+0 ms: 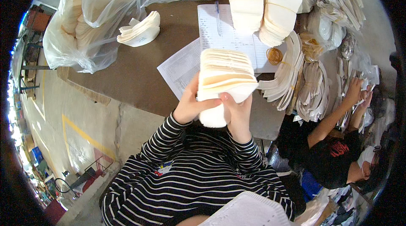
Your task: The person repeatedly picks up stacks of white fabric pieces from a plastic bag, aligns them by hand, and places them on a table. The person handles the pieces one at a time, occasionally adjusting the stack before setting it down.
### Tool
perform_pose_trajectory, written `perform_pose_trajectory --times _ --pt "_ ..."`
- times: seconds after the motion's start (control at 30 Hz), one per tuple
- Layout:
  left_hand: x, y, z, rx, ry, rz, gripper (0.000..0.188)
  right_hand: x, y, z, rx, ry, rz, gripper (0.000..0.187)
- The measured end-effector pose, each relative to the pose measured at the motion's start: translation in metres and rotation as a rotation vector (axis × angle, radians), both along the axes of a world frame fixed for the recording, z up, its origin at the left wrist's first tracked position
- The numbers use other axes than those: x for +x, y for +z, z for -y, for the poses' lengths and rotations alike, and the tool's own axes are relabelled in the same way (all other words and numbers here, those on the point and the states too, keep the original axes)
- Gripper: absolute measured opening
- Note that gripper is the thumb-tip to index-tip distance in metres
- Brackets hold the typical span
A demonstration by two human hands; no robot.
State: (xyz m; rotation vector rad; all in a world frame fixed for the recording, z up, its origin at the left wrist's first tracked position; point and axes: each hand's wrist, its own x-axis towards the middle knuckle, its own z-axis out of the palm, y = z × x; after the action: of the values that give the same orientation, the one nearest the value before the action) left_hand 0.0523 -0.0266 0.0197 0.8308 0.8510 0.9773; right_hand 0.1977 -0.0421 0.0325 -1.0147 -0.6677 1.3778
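Observation:
Both my hands hold a thick stack of cream-white flat pads [226,65] in front of my chest, above the table's near edge. The pads have rounded corners, and the stack is fanned apart across its middle. My left hand [190,104] is closed around its left side. Closed on the lower right side is my right hand [239,114], its thumb pressed on the front pad. Most of the other fingers are hidden behind the pads. Beyond the stack, an open notebook [209,18] with a pen [218,12] lies on the brown table [139,73].
Two banded pad stacks [245,1] [281,12] stand on the notebook, near rubber bands [274,56]. A loose pad pile [139,30] lies beside a clear plastic bag [99,10] of pads. Curved strip bundles [313,90] line the right side, where another person [327,154] handles pieces.

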Motion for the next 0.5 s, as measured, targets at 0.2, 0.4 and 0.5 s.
perform_pose_trajectory --times 0.2,0.4,0.5 --pt "-0.041 0.000 0.002 -0.298 -0.008 0.545 0.066 0.051 0.006 -0.018 0.272 -0.108 -0.072 0.061" --pt "-0.028 -0.031 0.005 -0.362 0.110 0.746 0.061 0.030 0.015 -0.016 -0.123 0.155 -0.529 0.063" --pt "-0.025 -0.022 0.004 -0.391 -0.018 0.816 0.059 0.020 0.012 -0.007 -0.062 0.383 -0.315 0.087"
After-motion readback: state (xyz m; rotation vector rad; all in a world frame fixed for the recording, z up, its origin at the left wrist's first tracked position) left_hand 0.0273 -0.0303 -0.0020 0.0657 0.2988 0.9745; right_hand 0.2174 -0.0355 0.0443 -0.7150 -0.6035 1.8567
